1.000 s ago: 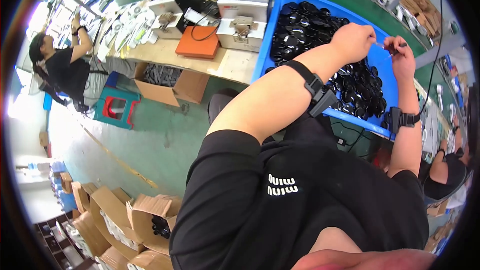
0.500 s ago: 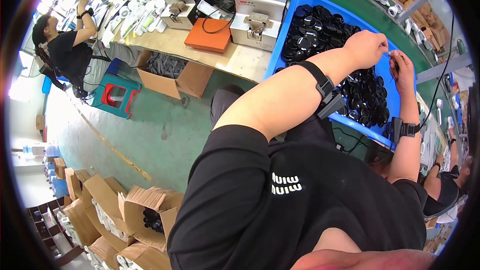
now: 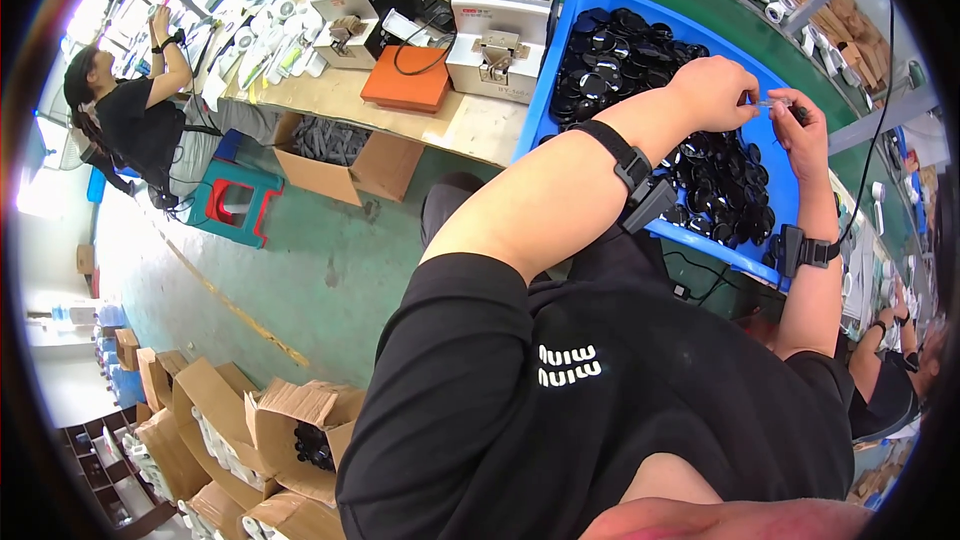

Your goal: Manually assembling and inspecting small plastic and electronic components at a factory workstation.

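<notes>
Above the far right part of a blue tray [image 3: 545,105], my two hands face each other, fingertips close together. My left hand [image 3: 712,95] reaches across the tray with its fingers pinched. My right hand [image 3: 803,145] is closed too, its thumb and fingers around a small dark piece [image 3: 798,113]. In the narrow gap between the fingertips a small clear piece [image 3: 766,103] shows; its kind is too small to tell. Heaped in the tray below are many glossy black round discs [image 3: 600,70]. Each of my wrists wears a black strap with a small box.
Left of the tray, a wooden bench [image 3: 485,130] carries two grey machines [image 3: 500,35] and an orange box [image 3: 405,78]. A carton of dark strips [image 3: 385,165] stands below. Several open cartons [image 3: 290,440] sit at lower left. Co-workers [image 3: 135,105] work at far left and right.
My fingertips have moved slightly apart, the left hand a little to the left, and the clear piece now shows between them. The whole view has shifted slightly.
</notes>
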`<action>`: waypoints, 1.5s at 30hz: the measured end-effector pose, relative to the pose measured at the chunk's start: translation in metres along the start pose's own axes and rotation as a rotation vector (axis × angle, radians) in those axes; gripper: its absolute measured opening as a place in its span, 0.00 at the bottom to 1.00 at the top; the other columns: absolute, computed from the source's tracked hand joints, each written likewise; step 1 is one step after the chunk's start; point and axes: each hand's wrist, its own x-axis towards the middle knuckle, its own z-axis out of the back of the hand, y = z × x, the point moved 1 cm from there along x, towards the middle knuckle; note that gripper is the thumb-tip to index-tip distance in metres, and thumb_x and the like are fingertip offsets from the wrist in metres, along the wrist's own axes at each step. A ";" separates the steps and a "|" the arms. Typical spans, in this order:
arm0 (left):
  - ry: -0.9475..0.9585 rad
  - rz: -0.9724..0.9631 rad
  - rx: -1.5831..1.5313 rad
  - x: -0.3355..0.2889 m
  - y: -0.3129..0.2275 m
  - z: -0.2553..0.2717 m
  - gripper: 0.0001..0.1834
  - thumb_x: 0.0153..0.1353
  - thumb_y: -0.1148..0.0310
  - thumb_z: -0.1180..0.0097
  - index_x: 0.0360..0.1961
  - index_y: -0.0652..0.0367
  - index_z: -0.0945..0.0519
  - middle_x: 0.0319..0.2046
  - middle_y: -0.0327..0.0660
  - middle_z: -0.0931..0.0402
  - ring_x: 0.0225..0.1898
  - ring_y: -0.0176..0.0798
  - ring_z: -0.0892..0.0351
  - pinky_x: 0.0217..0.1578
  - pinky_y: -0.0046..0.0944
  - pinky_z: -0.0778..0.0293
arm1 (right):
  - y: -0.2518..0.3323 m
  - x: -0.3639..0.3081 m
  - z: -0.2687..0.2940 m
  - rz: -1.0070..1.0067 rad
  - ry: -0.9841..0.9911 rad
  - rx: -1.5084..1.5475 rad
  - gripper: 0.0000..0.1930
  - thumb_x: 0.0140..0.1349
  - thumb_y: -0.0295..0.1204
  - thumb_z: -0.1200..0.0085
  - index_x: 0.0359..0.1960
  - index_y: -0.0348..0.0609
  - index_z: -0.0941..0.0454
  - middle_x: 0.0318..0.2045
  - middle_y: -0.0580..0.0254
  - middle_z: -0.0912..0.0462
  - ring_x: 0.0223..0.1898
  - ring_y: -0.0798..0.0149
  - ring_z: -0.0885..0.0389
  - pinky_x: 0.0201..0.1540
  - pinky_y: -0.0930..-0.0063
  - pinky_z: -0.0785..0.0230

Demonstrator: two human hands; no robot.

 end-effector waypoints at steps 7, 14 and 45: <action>0.043 0.033 -0.038 0.000 -0.001 -0.001 0.14 0.59 0.57 0.34 0.41 0.55 0.11 0.31 0.43 0.13 0.35 0.49 0.13 0.40 0.47 0.19 | 0.008 0.003 -0.005 -0.068 -0.050 -0.183 0.12 0.70 0.38 0.38 0.46 0.44 0.14 0.26 0.73 0.21 0.18 0.83 0.34 0.19 0.84 0.47; 0.060 0.029 0.001 -0.001 0.000 -0.002 0.14 0.60 0.58 0.35 0.42 0.54 0.11 0.30 0.43 0.13 0.34 0.49 0.13 0.39 0.47 0.19 | 0.011 0.001 -0.009 -0.113 -0.073 -0.253 0.12 0.69 0.41 0.37 0.40 0.46 0.14 0.23 0.76 0.22 0.18 0.83 0.34 0.19 0.84 0.47; 0.145 0.053 0.120 0.000 -0.005 -0.001 0.13 0.66 0.60 0.43 0.42 0.55 0.13 0.40 0.48 0.13 0.44 0.56 0.15 0.48 0.54 0.20 | 0.012 0.003 -0.009 -0.126 -0.037 -0.406 0.14 0.69 0.41 0.37 0.32 0.44 0.18 0.20 0.77 0.24 0.21 0.84 0.36 0.23 0.81 0.49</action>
